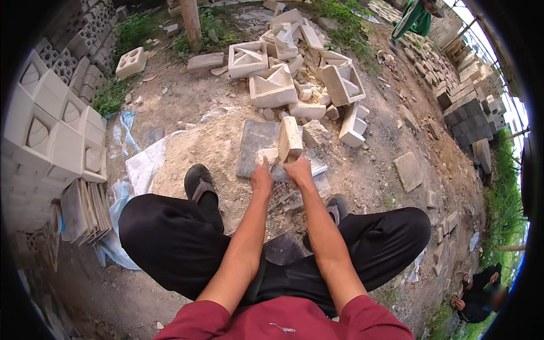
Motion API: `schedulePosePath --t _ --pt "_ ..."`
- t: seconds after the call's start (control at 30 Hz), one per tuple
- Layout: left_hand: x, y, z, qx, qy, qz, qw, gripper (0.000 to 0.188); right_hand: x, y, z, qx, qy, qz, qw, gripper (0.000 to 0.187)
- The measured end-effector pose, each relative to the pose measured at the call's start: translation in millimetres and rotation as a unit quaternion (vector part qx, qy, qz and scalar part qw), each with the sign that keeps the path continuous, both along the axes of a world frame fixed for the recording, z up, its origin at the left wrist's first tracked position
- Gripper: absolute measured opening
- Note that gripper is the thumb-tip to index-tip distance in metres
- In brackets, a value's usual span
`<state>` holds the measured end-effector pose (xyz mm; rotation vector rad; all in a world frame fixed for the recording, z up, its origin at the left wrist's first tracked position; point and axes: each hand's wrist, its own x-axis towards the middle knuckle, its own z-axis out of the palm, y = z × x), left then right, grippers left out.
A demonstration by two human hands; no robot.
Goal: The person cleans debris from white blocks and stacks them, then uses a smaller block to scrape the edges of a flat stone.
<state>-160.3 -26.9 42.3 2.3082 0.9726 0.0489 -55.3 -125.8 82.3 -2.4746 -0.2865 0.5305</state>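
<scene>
Long cream block straight ahead of the right hand, its long axis pointing away from the person.
The right hand (297, 170) grasps the near end of the cream block (290, 139), which stretches outward over the right part of the dark slab (253, 139) on the ground; whether its underside meets the slab cannot be told. The left hand (262, 177) grips a small pale chunk (268, 154) above the slab's near edge, just left of the block; whether the two pieces touch is unclear. The right hand is the nearer to the block, the left to the slab's near left corner. Beyond the slab's far edge lies a heap of broken hollow blocks (273, 88).
</scene>
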Motion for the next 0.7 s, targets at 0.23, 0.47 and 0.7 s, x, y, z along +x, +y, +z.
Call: schedulePosePath --t 0.23,0.47,0.7 --pt "-5 2 -5 0.009 0.028 0.013 0.999 0.065 -21 22 24 0.129 -0.068 -0.023 0.989 0.061" --pt "12 -16 19 -0.041 0.032 0.004 0.999 0.063 -1 -18 -26 -0.019 -0.032 -0.003 0.999 0.058" --pt "-4 -3 16 -0.028 0.056 0.006 0.998 0.064 -13 19 23 0.176 -0.107 -0.031 0.978 0.048"
